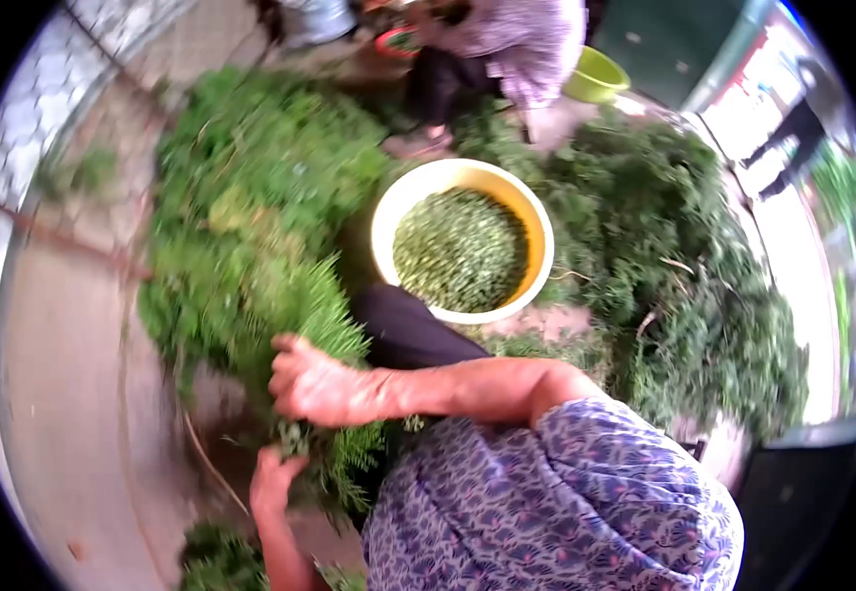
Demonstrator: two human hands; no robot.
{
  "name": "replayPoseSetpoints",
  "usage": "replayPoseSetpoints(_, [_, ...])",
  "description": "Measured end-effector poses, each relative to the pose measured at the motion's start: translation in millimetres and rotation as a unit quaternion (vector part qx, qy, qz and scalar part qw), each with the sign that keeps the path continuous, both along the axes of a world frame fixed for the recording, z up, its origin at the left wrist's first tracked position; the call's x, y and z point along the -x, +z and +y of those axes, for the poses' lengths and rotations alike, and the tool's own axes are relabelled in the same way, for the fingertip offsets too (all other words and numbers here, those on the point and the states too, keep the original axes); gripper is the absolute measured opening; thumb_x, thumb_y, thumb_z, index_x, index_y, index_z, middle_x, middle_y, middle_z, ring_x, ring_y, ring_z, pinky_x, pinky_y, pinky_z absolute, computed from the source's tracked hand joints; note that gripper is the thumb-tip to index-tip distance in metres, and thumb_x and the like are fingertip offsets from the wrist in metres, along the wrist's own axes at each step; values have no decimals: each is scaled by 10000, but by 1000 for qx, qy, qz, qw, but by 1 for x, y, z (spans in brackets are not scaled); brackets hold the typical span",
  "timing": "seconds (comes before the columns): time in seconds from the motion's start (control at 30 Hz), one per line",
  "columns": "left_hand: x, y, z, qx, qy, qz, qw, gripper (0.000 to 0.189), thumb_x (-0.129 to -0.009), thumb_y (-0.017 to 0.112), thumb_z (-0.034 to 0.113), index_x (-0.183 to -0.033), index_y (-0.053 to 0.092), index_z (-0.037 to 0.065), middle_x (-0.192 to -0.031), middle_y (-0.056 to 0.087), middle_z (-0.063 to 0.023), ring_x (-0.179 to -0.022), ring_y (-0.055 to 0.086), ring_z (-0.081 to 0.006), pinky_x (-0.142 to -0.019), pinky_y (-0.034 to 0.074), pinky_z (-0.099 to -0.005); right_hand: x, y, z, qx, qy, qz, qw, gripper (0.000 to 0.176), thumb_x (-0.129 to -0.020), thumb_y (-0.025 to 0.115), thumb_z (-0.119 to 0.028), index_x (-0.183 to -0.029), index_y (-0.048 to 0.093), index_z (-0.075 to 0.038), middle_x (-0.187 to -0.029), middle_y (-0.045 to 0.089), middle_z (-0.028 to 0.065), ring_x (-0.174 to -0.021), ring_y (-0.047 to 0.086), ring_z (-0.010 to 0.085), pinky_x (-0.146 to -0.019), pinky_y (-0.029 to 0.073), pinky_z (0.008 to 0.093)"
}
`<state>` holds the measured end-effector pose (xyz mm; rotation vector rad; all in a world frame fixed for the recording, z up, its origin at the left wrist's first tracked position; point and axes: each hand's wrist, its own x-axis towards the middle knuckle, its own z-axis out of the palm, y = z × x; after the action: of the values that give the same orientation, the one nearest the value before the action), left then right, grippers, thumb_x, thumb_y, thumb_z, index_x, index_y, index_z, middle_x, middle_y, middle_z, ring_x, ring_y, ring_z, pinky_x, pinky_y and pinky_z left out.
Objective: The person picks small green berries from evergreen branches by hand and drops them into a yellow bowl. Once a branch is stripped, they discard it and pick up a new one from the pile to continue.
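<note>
My right hand point(315, 386), reaching in from a patterned sleeve, is closed on a feathery leafy branch point(322, 313); its fingertips are partly hidden. Just below it, my left hand point(272, 480) pinches the same greenery near a small cluster of pale green cones point(295, 437). Foliage hangs below and beside both hands. Beyond my knee stands a round yellow tub point(542, 231) holding many small green cones or pods point(458, 246).
Heaps of cut branches lie left point(251, 158) and right point(664, 236). Another person point(507, 49) sits at the far side near a lime-green basin point(597, 77) and a red bowl point(398, 41). Someone stands at the far right point(802, 118). A pole point(64, 236) crosses the left.
</note>
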<state>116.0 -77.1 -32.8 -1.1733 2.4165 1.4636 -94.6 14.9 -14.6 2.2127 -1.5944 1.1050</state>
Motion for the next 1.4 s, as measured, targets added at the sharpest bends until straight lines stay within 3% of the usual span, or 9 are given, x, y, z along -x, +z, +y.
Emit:
replayPoseSetpoints(0.1, [-11, -6, -5, -37, -6, 98, 995, 225, -668, 607, 200, -763, 628, -3, -595, 573, -64, -572, 515, -204, -583, 393, -323, 4, 12, 4, 8, 73, -31, 997, 76, -556, 570, -185, -545, 501, -155, -634, 422, -27, -754, 466, 192, -973, 254, 525])
replayPoseSetpoints(0.2, [-20, 23, -12, -220, 23, 84, 972, 364, -595, 660, 38, -944, 564, -2, -797, 573, -11, -711, 526, -125, -672, 431, -253, 0, 31, 6, 29, 105, -48, 993, 66, -536, 617, -181, -538, 554, -162, -624, 448, -39, -768, 470, 192, -977, 240, 532])
replayPoseSetpoints(0.43, [-43, 63, -9, -113, 23, 78, 990, 562, -492, 809, 131, -984, 564, 12, -792, 618, -43, -803, 573, -175, -729, 451, -316, 5, 84, 27, 95, 193, -87, 973, 132, -522, 636, -210, -598, 538, -166, -633, 411, -48, -731, 445, 195, -963, 236, 534])
replayPoseSetpoints(0.5, [-41, 37, -26, -20, -123, 97, 987, 471, -582, 747, 132, -986, 539, 9, -768, 597, -65, -704, 576, -196, -615, 474, -326, 8, 99, 34, 112, 197, -57, 972, 159, -589, 594, -241, -593, 459, -156, -637, 374, -28, -714, 426, 199, -977, 218, 541])
replayPoseSetpoints(0.67, [31, 104, 60, -343, -1, 180, 922, 351, -715, 638, 174, -978, 497, -11, -603, 514, -92, -420, 469, -215, -378, 432, -366, 51, 95, 42, 98, 188, -1, 977, 160, -604, 585, -288, -618, 486, -163, -676, 399, -25, -739, 425, 206, -1024, 151, 570])
replayPoseSetpoints(0.73, [53, 116, 74, -247, 87, 258, 930, 252, -775, 571, 163, -942, 505, -14, -544, 490, -109, -339, 415, -208, -303, 373, -352, 63, 109, 52, 130, 89, 9, 988, 182, -620, 621, -258, -712, 557, -115, -796, 499, 43, -953, 475, 249, -1027, 175, 563])
replayPoseSetpoints(0.87, [98, 173, 58, -119, 222, 258, 933, 205, -774, 593, 173, -915, 536, 36, -674, 532, -68, -440, 473, -171, -346, 383, -295, 88, 160, 67, 220, -11, -68, 973, 287, -619, 671, -125, -887, 609, -41, -994, 557, 119, -996, 504, 325, -912, 369, 484])
replayPoseSetpoints(1.07, [129, 208, -1, 21, 242, 419, 875, 218, -800, 615, 204, -922, 533, 43, -781, 566, -65, -585, 533, -132, -462, 445, -268, 97, 129, 55, 175, -60, -268, 945, 155, -739, 629, -29, -890, 603, -5, -824, 551, 117, -803, 514, 297, -692, 423, 371])
replayPoseSetpoints(1.4, [149, 154, -23, -126, 342, 542, 757, 155, -815, 639, 147, -902, 568, 40, -796, 572, -56, -640, 557, -157, -446, 450, -291, 75, 91, 24, 61, -17, -319, 946, 105, -737, 653, -29, -832, 640, 11, -776, 642, 137, -757, 607, 282, -686, 480, 362])
